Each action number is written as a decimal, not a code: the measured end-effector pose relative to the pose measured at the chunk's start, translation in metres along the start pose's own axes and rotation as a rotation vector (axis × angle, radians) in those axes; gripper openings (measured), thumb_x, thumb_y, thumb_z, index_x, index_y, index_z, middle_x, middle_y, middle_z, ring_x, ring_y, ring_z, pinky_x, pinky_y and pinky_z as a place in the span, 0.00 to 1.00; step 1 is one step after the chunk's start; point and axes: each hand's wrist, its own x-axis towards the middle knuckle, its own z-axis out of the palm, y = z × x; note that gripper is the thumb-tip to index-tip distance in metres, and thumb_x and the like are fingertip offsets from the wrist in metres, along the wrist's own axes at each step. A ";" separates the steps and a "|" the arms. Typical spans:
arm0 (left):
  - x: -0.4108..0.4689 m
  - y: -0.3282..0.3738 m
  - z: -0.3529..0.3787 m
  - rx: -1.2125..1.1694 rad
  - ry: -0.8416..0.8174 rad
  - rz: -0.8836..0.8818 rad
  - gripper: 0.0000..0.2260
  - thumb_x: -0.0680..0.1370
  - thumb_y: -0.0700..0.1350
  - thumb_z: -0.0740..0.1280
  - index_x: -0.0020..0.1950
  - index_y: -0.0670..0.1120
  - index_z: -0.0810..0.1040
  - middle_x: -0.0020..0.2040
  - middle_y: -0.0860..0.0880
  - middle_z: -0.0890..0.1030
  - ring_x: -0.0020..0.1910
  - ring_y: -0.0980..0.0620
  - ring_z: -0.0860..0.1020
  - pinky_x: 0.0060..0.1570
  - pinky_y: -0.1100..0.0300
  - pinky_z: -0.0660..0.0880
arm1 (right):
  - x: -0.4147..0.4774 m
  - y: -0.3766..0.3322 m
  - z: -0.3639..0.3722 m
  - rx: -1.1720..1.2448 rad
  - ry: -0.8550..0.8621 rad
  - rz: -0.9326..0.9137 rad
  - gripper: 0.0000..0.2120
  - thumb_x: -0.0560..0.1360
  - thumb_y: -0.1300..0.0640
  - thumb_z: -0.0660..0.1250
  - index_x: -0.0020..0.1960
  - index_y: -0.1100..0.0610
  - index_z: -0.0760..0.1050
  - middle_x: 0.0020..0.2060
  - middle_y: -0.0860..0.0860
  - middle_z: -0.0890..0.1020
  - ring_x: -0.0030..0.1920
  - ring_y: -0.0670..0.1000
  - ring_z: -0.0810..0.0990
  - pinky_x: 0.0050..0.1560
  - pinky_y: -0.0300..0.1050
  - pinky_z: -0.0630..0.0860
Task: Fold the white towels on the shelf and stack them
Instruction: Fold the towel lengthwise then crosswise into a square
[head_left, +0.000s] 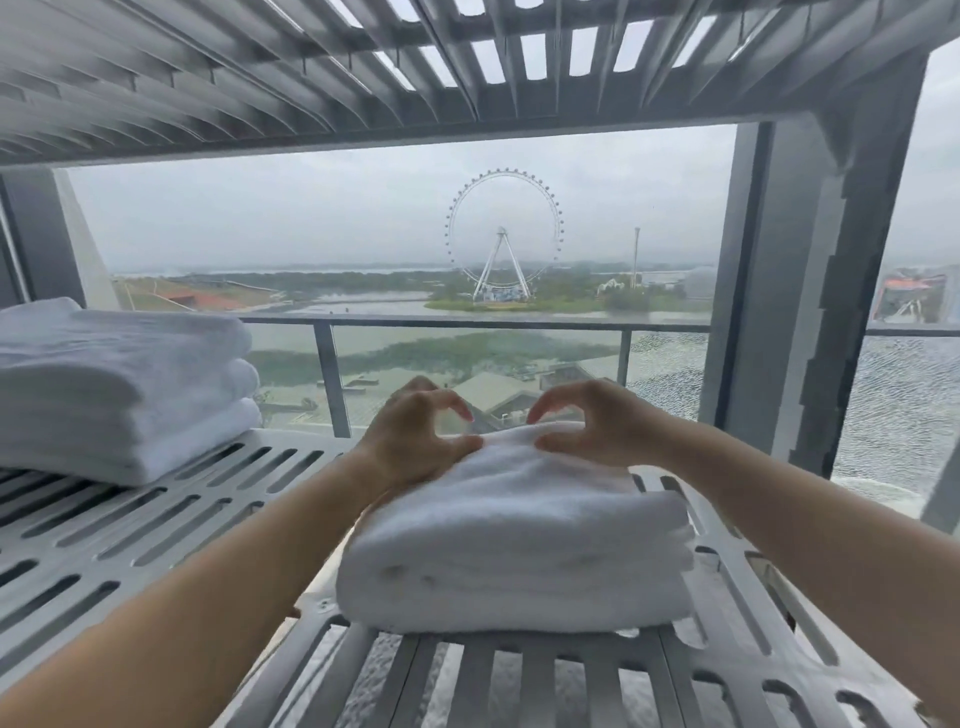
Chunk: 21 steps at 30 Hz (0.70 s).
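Towel-folding at a high window: a folded towel (519, 540), white and thick, lies in the middle of the slatted grey shelf (156, 519), its rounded fold turned toward us and its layered edges showing on the right side. We see both bare forearms reach in from the lower corners and meet at the towel's far edge. Our left hand (410, 436) curls over that edge with the thumb pressed onto the top layer and the forefinger arched down behind it, grasping the cloth. Our right hand (602, 426) mirrors it just beside, thumb on the fabric and fingers hooked over the back, also taking hold of the towel. The two hands are near each other but not touching.

At the left rear of the same shelf, well apart from the towel in hand, sits a stack of towels (119, 395), three white ones folded and laid one on another with their rounded folds facing right. An upper shelf (260, 78) of the same slotted grey material spans overhead, carried on the right by an upright post (810, 291).

Beyond the rack, through glass, we look past a balcony railing (467, 322) to a white Ferris wheel (504, 234) standing on green land among grey water (904, 395) under an overcast sky.
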 end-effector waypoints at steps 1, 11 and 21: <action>-0.001 0.006 -0.005 -0.010 -0.036 0.069 0.09 0.71 0.52 0.72 0.50 0.54 0.79 0.53 0.51 0.75 0.54 0.53 0.74 0.58 0.59 0.70 | -0.001 -0.005 -0.002 0.018 -0.034 -0.033 0.11 0.71 0.53 0.71 0.53 0.50 0.79 0.50 0.42 0.80 0.52 0.40 0.77 0.55 0.34 0.70; -0.023 0.027 0.018 0.223 -0.617 0.146 0.30 0.73 0.70 0.44 0.74 0.62 0.48 0.76 0.59 0.51 0.74 0.59 0.50 0.72 0.52 0.44 | -0.028 0.002 0.009 0.203 -0.125 -0.087 0.08 0.73 0.62 0.68 0.52 0.59 0.81 0.46 0.61 0.83 0.46 0.61 0.80 0.52 0.57 0.75; -0.020 -0.006 -0.005 0.017 -0.430 0.223 0.24 0.73 0.67 0.56 0.69 0.65 0.65 0.72 0.65 0.61 0.70 0.67 0.59 0.72 0.61 0.53 | -0.027 0.011 -0.034 0.425 -0.029 -0.012 0.12 0.72 0.68 0.67 0.47 0.53 0.80 0.44 0.45 0.84 0.48 0.44 0.83 0.51 0.37 0.78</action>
